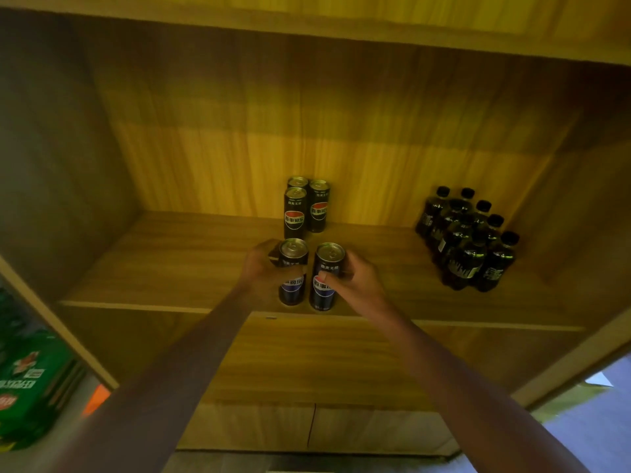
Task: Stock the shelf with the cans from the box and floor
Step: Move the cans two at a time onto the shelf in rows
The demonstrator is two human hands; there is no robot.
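Note:
Both my arms reach into a wooden shelf (164, 268). My left hand (259, 268) grips a tall black cola can (293, 271), upright near the shelf's front edge. My right hand (355, 278) holds a second black can (326, 276) right beside it, thumb across the logo. Both cans' bases sit at or just above the board; contact is unclear. Behind them, three more black cans (305, 208) stand together against the back panel.
A shrink-wrapped pack of several dark bottles (467, 238) stands at the shelf's right end. Green drink cartons (30, 387) are stacked on the floor to the lower left. Closed cabinet doors (307, 428) lie below the shelf.

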